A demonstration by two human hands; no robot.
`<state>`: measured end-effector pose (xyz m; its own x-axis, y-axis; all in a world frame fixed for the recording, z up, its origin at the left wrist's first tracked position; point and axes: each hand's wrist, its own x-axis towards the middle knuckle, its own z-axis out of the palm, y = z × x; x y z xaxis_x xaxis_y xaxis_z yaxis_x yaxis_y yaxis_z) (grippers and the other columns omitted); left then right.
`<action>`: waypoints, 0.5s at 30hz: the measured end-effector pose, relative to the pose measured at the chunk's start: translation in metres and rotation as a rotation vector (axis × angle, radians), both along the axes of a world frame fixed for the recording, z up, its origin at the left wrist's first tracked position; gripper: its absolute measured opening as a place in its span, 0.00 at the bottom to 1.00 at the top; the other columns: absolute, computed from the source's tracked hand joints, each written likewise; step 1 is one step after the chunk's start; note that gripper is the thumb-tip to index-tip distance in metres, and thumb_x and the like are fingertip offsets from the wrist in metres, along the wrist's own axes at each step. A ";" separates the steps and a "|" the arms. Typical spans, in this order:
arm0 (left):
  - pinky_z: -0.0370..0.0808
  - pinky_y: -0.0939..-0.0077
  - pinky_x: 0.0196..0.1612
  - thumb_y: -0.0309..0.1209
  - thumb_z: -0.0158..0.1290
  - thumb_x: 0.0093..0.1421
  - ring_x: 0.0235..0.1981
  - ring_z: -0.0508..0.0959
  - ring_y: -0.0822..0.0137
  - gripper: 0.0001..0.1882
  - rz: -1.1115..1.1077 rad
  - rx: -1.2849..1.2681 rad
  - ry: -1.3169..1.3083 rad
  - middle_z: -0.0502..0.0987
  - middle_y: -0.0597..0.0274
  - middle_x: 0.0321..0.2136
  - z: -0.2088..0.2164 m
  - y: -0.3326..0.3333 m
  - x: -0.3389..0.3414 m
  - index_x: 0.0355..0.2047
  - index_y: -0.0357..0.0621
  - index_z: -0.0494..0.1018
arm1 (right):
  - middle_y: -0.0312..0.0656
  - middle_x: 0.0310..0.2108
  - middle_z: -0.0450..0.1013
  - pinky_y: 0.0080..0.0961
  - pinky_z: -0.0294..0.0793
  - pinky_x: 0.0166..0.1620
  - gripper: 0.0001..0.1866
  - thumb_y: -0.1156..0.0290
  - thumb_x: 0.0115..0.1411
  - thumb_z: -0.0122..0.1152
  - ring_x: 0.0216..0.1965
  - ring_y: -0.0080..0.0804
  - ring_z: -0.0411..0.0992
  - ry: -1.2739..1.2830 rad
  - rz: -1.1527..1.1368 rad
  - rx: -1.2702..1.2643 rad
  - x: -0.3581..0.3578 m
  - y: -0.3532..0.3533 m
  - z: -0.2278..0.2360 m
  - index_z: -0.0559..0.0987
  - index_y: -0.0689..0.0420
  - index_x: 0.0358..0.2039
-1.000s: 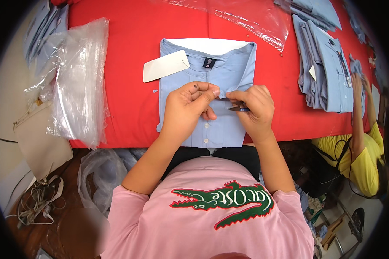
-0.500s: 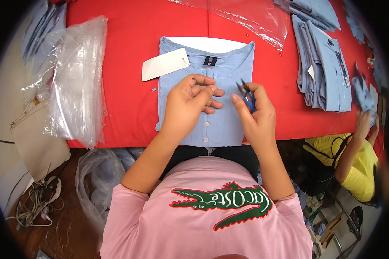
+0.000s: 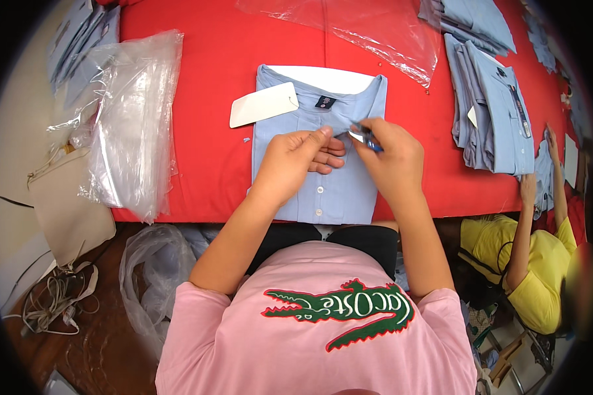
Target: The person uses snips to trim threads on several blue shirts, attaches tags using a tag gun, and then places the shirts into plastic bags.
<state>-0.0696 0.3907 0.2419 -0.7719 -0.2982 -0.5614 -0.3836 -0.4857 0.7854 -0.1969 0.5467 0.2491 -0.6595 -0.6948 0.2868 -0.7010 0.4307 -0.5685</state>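
Observation:
A folded light blue buttoned shirt (image 3: 349, 191) lies in front of me, its collarless neckline facing away. With thumb and finger closed, my left hand (image 3: 300, 158) pinches a bit of its cloth at the upper front, which is pulled up slightly. My right hand (image 3: 400, 158) grips small thread snips (image 3: 364, 138) with blue handles; their blades are close to the raised cloth beside my left fingertips. The exact cutting point is blurred. A blank white hang tag (image 3: 263, 105) rests on the shirt's left shoulder, and a dark neck label (image 3: 325, 102) shows inside the neckline.
The table has a red cloth (image 3: 211, 151). Clear plastic bags (image 3: 128, 125) lie at left, and another clear sheet (image 3: 375, 33) at the far side. Folded blue shirts (image 3: 491, 112) are stacked at right, where a person in yellow (image 3: 540, 276) handles blue cloth.
My right hand has brought the snips left to the shirt front. My left hand has lifted a bit of cloth. The co-worker's hands have moved along the blue cloth.

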 end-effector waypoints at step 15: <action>0.87 0.76 0.37 0.34 0.64 0.70 0.30 0.88 0.67 0.15 0.091 0.037 0.023 0.88 0.52 0.37 0.004 0.006 0.007 0.46 0.31 0.83 | 0.40 0.25 0.75 0.31 0.72 0.31 0.12 0.72 0.61 0.74 0.26 0.35 0.73 -0.336 -0.060 -0.110 0.034 0.024 0.009 0.82 0.61 0.42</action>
<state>-0.0623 0.3970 0.2457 -0.7555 -0.3470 -0.5557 -0.3186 -0.5465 0.7745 -0.1631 0.5708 0.2579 -0.7682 -0.6292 0.1181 -0.4425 0.3885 -0.8082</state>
